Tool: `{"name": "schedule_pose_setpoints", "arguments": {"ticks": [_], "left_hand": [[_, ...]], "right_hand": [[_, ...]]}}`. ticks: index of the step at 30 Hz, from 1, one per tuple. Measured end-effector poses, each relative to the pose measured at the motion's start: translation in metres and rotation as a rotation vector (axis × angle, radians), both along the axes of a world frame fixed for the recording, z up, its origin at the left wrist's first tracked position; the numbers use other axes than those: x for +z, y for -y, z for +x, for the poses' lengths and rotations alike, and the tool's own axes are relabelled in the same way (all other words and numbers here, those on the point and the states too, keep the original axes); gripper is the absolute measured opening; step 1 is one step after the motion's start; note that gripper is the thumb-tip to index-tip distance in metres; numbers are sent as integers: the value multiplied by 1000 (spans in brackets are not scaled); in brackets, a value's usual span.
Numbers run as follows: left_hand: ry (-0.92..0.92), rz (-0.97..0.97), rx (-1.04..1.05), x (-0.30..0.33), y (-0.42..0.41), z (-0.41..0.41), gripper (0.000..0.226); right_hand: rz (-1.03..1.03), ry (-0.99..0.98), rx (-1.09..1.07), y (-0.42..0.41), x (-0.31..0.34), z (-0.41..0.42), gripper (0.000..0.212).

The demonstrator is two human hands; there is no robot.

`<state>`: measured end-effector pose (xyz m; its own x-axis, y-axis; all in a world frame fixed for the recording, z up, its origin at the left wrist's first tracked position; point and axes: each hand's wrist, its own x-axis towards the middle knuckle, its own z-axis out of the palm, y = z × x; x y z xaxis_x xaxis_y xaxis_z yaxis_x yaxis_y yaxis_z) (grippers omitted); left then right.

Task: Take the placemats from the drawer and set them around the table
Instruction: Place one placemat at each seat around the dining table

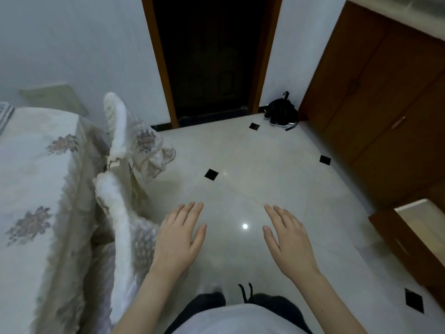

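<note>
Both my hands hang empty over the pale floor tiles (pixel 252 165), fingers straight and loosely spread, palms down: the left hand (pixel 179 239) and the right hand (pixel 287 239) grip nothing. No placemats show anywhere I can see, so I judge they are inside the open drawer (pixel 409 235), which I take as my landmark. That drawer juts out of the brown cabinet (pixel 375 97) low on my right, its pale inside showing, though I cannot make out what lies in it. From the drawer, my right hand is the nearer one, just off its front corner toward the middle of the floor; my left hand sits farther away on the same side. The table (pixel 31 179), under a flowered cloth, stands well apart from the drawer, across the floor, beyond my left hand. The drawer's long side runs away from me along the cabinet, so I expect my right hand must swing outward to reach in.
</note>
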<state>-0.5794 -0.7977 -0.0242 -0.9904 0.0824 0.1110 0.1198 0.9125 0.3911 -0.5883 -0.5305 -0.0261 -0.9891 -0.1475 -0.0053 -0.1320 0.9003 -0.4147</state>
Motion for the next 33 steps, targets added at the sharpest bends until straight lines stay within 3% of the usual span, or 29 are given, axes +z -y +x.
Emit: {"name": "schedule_pose_setpoints", "arguments": {"ticks": [5,10,19,25,33], "left_hand": [[-54,-14,29,9,14,-94,53],[21,-10,81,-13,3,-182,53],[30,15,298,3,-16,-365,55],[-6,42,464,25,6,-463,54],[59,69,597,-3,73,-535,56]], "right_hand": [[-12,-17,30,7,3,-92,58],[-23,8,72,1,-11,-194,60],[-37,27,266,-6,2,-436,67],[-25,-28,435,34,26,-576,59],[-48,47,562,122,-4,-677,59]]}}
